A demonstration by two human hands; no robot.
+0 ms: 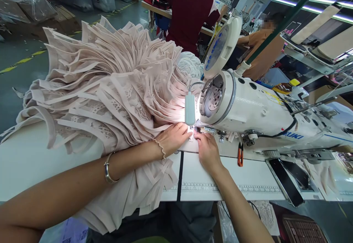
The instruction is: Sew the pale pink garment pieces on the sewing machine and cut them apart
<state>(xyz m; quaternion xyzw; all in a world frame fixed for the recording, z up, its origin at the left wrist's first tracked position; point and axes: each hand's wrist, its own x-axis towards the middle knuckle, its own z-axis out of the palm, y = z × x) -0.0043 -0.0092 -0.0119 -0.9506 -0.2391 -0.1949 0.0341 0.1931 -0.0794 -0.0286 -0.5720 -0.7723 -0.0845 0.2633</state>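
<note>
Under the lit head of the white sewing machine [248, 107], a small pale fabric piece [191, 135] lies between my two hands. My left hand [173, 137] has its fingers pressed together at the left edge of that piece. From the right, my right hand [206, 147] pinches close to its edge by the needle area. The needle itself is hidden behind the grey-green lamp [190, 109]. A large heap of beige lace-trimmed garment pieces [110, 85] spreads to the left, and some hang over the table's front edge beneath my left forearm.
Orange thread snips [240, 154] lie right of my right hand. Two phones [285, 182] rest at the table's front right. A ruler strip [204, 188] runs along the front edge. Beyond the machine are two people, one in a dark red top [187, 11].
</note>
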